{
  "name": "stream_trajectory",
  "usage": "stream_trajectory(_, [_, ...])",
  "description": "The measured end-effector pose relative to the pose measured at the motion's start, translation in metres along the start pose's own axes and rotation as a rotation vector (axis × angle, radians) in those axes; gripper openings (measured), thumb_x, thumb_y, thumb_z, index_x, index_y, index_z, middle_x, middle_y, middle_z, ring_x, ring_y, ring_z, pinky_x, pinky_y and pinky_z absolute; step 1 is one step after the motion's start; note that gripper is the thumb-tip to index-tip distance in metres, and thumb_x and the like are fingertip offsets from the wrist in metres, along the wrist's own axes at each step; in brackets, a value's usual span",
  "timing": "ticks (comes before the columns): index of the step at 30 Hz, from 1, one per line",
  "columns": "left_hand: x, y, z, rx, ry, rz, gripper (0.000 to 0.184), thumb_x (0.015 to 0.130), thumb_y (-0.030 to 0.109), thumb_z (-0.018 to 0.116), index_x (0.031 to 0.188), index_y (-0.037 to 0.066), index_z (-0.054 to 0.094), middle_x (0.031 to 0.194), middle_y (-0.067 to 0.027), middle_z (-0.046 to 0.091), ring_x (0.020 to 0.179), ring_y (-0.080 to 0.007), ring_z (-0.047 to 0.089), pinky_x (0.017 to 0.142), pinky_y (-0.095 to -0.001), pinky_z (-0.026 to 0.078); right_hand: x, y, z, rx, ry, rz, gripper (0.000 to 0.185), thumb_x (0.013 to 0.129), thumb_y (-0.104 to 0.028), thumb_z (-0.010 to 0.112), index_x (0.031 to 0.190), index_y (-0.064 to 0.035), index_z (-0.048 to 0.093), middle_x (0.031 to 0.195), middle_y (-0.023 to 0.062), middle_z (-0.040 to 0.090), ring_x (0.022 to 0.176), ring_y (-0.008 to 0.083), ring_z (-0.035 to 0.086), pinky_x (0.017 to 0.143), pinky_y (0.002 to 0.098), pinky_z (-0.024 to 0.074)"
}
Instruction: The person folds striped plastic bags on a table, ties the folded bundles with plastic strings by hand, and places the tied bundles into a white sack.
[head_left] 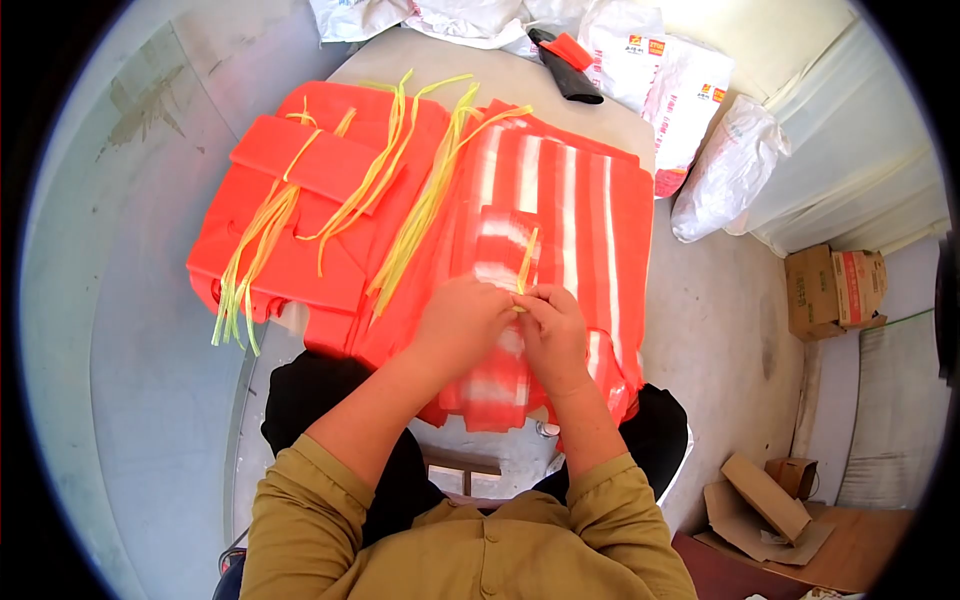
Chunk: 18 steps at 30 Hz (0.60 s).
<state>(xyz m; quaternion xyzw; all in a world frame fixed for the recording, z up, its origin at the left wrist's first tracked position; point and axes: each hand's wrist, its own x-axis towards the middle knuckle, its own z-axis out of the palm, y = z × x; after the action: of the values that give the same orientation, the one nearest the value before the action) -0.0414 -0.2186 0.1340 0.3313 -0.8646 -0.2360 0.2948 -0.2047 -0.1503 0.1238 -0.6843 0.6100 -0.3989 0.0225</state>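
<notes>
My left hand and my right hand meet over a stack of red-and-white striped plastic bags. Fingertips of both are pinched closed on a thin yellow tie strip, one end of which sticks up away from me. Beneath them a narrow folded bundle of bags lies lengthwise on the stack; my hands and forearms cover part of it. Left of my hands, loose yellow strips are spread over red plastic. A folded red bundle farther left has a yellow strip around it.
The bags lie on a pale table. White printed sacks stand along its far side, with a black roll near the edge. Cardboard boxes sit on the floor at right, and flattened cardboard lies at lower right.
</notes>
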Motion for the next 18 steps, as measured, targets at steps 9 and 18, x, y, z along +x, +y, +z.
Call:
stream_trajectory(9, [0.004,0.008,-0.006,-0.161,-0.042,-0.287,0.017,0.094,0.017,0.064,0.087,0.003,0.073,0.088,-0.0166,0.071,0.090,-0.0380,0.067,0.078,-0.0507,0.052,-0.007,0.000,-0.007,0.507,-0.135,0.532,0.024,0.088,0.001,0.070,0.112,-0.0024,0.072,0.109,0.0112,0.069,0.097,0.0234,0.065,0.086,0.0342,0.0542])
stream_trajectory(18, [0.005,0.003,0.003,-0.060,0.012,-0.214,0.014,0.093,0.017,0.066,0.086,0.006,0.072,0.088,-0.0145,0.071,0.087,-0.0369,0.067,0.077,-0.0500,0.053,-0.007,0.009,-0.009,0.196,-0.100,0.172,0.018,0.084,0.001,0.074,0.101,-0.0054,0.075,0.104,0.0097,0.068,0.098,0.0283,0.065,0.084,0.0359,0.0547])
